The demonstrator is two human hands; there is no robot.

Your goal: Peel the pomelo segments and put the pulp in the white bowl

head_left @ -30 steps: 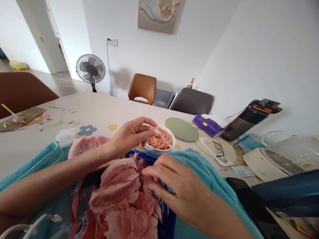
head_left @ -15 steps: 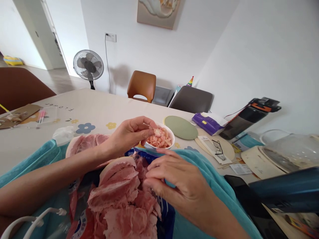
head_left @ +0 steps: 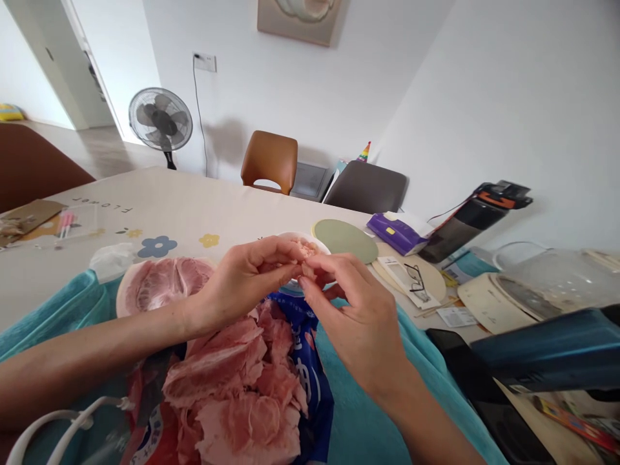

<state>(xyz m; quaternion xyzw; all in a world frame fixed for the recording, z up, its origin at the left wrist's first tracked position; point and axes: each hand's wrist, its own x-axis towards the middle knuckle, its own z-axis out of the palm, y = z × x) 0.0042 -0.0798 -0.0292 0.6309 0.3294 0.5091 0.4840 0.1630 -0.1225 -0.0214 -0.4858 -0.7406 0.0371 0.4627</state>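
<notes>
My left hand [head_left: 252, 274] and my right hand [head_left: 358, 316] meet above a white bowl [head_left: 325, 248], fingertips pinched on a small piece of pomelo flesh [head_left: 306, 271]. Pink pomelo pulp [head_left: 307, 246] fills the bowl, which my fingers partly hide. Below my hands, a heap of torn pink pomelo peel and membrane [head_left: 237, 381] lies on a blue and red plastic bag [head_left: 317, 381]. Behind my left forearm is a larger pomelo section [head_left: 159, 284] with its rind on.
A teal cloth [head_left: 361, 413] lies under the bag. To the right are a green round mat [head_left: 343, 241], a purple tissue pack [head_left: 394, 234], glasses [head_left: 417, 283], a dark phone [head_left: 465, 368], a blue bottle [head_left: 547, 352] and a tilted black bottle [head_left: 465, 223]. Crumpled white tissue [head_left: 112, 261] lies left.
My right hand has risen from beside the peel to join my left at the bowl, and its fingertips now pinch the pomelo piece too. The view has shifted slightly.
</notes>
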